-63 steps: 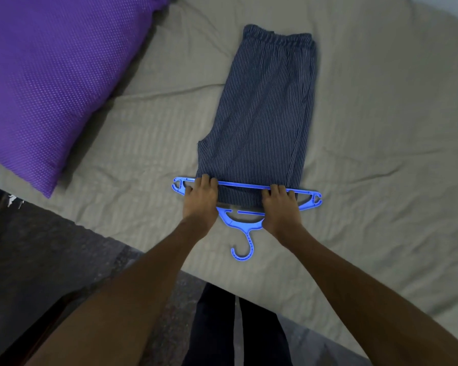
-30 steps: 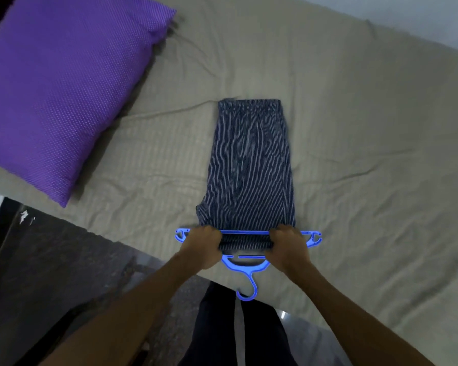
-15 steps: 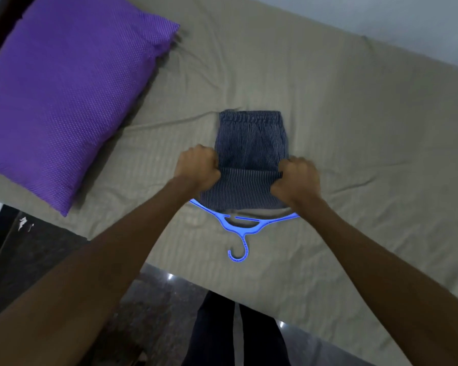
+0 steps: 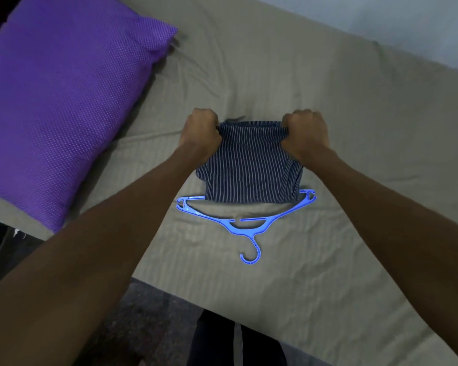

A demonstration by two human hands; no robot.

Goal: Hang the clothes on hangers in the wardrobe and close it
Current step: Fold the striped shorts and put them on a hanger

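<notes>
the striped shorts (image 4: pixel 250 167) lie folded over the bar of a blue hanger (image 4: pixel 245 217) on the bed (image 4: pixel 354 128), about midway along its near edge and a little in from it. the fabric is dark blue with thin pale stripes, doubled back so that its folded end sits at the hanger bar and its free edges point toward the far edge of the bed. the left hand (image 4: pixel 201 133) has its fingers curled tight round the far left corner of the shorts, and the right hand (image 4: pixel 306 134) grips the far right corner the same way, so the far edge is pulled taut between the two fists. the hanger lies flat on the sheet, its hook pointing toward the near edge of the bed, its two ends showing on either side of the shorts, and neither hand touches it. a purple pillow (image 4: pixel 56 96) rests at the left end of the bed, well apart from the shorts. the sheet is wrinkled round the hanger. beyond the near edge, dark floor (image 4: pixel 148 320) and the person's dark trouser legs (image 4: pixel 217 342) show.
</notes>
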